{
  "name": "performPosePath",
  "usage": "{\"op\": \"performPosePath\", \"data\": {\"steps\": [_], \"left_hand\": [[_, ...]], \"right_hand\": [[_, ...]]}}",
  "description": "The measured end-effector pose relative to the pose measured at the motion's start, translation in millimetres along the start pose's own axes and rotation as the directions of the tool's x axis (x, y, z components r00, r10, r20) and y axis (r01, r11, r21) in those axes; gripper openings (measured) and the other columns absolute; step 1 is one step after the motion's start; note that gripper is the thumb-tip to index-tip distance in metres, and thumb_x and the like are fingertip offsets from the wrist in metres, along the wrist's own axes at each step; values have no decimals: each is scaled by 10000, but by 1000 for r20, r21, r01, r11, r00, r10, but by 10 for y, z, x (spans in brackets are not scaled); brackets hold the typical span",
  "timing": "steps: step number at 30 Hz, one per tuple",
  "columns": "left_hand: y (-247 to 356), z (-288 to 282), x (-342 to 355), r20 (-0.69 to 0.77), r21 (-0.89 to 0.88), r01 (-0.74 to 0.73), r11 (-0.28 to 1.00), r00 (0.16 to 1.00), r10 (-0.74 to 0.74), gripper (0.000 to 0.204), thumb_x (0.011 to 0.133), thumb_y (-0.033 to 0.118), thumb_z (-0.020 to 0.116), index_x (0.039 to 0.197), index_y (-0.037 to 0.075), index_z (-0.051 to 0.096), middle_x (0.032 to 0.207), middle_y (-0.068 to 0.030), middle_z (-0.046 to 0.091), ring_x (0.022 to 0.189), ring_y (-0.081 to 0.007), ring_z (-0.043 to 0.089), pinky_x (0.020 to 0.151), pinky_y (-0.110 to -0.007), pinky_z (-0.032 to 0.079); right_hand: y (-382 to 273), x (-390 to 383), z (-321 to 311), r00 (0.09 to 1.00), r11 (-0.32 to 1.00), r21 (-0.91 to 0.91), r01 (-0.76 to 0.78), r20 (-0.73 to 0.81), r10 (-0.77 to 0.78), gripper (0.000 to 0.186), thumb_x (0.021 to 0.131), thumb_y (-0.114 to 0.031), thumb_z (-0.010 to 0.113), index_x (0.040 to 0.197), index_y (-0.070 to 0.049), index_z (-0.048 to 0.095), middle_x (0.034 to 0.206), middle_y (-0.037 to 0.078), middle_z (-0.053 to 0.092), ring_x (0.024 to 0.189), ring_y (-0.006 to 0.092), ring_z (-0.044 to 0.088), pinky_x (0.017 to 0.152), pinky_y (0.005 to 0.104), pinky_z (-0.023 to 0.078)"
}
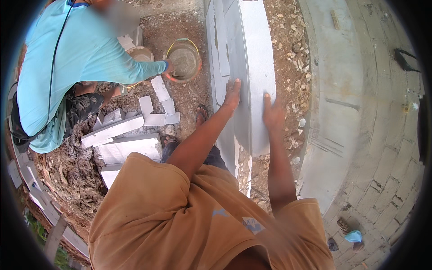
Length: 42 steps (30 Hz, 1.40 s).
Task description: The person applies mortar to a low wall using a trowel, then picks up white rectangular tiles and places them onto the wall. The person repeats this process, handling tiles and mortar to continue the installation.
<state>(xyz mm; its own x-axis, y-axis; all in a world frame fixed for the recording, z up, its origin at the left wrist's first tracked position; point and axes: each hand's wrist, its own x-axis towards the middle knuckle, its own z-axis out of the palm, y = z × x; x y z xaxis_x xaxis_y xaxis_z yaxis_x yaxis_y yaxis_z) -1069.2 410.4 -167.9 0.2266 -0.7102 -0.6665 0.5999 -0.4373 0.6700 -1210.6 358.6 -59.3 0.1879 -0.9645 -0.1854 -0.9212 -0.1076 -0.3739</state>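
Note:
A long white lightweight concrete block lies on top of a low wall in front of me, its near end close to my body. Against its left side rests my left hand, fingers stretched out and lying flat. My right hand is at the block's right edge, with one digit extended onto the top surface. Its other fingers lean over the right side and are partly blurred. Below the block, the wall's grey-white left face shows mortar joints.
A co-worker in a light blue shirt crouches at left, one hand at a mortar bucket. Cut white blocks lie on the soil beside my feet. Right of the wall run a rubble strip, a concrete strip and paving.

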Motion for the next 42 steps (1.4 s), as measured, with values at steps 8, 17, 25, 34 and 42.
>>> {"op": "performPosePath", "data": {"steps": [8, 17, 25, 34, 42], "left_hand": [[921, 162, -1, 59, 105, -310, 945, 950, 306, 1057, 862, 322, 733, 1615, 54, 40, 1638, -206, 222, 1509, -304, 256, 1222, -382, 237], [946, 127, 3, 73, 47, -293, 955, 955, 289, 1028, 872, 206, 742, 1618, 67, 49, 1525, -189, 440, 1358, -266, 483, 1130, -354, 387], [991, 131, -6, 62, 56, -281, 958, 959, 278, 1026, 880, 207, 752, 1618, 68, 53, 1502, -204, 460, 1319, -271, 507, 1114, -369, 398], [975, 149, 36, 89, 94, -285, 954, 957, 277, 1037, 882, 233, 748, 1617, 60, 37, 1537, -202, 414, 1341, -281, 483, 1122, -389, 384], [926, 151, 52, 112, 93, -350, 932, 934, 339, 1031, 894, 229, 742, 1612, 42, 25, 1545, -181, 389, 1361, -282, 445, 1123, -390, 377]], "right_hand": [[-80, -53, -96, 1000, 1000, 13, -4, -9, 5, 697, 960, -645, 468, 1244, -25, 610, 1005, 292, 698, 980, 480, 667, 865, 552, 507], [-172, -131, -159, 996, 996, -14, -86, 12, 86, 718, 953, -665, 453, 1308, -52, 569, 1013, 295, 698, 988, 463, 673, 877, 553, 505], [-268, -79, -278, 963, 980, -55, -191, 181, 198, 772, 955, -704, 396, 1326, -46, 556, 1079, 311, 681, 1062, 478, 649, 926, 546, 489], [-59, -36, -150, 990, 994, 23, -111, 88, 108, 817, 912, -748, 428, 1282, -37, 585, 966, 298, 701, 967, 463, 682, 848, 540, 527], [-27, -4, -156, 986, 994, 14, -109, 126, 106, 865, 907, -765, 421, 1355, -38, 559, 1096, 319, 680, 1088, 476, 641, 936, 538, 496]]}}
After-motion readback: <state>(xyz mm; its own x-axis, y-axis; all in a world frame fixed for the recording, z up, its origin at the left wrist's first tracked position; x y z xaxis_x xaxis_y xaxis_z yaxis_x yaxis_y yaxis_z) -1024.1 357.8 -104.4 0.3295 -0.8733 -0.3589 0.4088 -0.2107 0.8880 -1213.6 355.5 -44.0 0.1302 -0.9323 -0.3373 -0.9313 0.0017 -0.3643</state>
